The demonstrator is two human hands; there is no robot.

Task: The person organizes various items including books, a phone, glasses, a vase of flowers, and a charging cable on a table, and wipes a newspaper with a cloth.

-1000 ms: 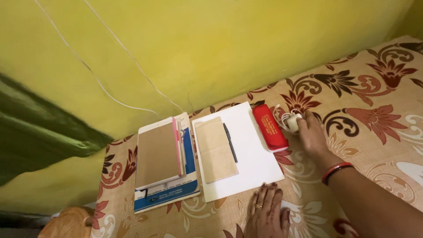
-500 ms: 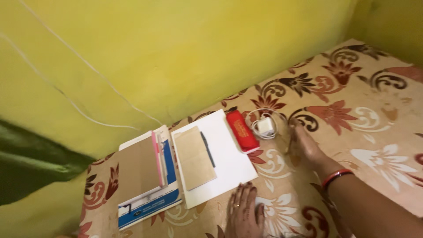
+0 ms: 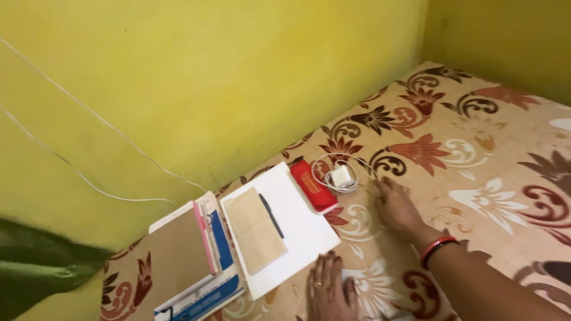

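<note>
Now, at your far left a stack of books (image 3: 190, 261) lies beside a white sheet (image 3: 297, 220) carrying a brown envelope (image 3: 254, 230) and a dark pen (image 3: 271, 215). Your left hand (image 3: 331, 292) rests flat, fingers spread, holding nothing, just below that sheet. Past the red case (image 3: 312, 185), the white charger (image 3: 341, 176) sits in its coiled cable; your right hand (image 3: 397, 207) lies open and empty near it, not touching.
</note>
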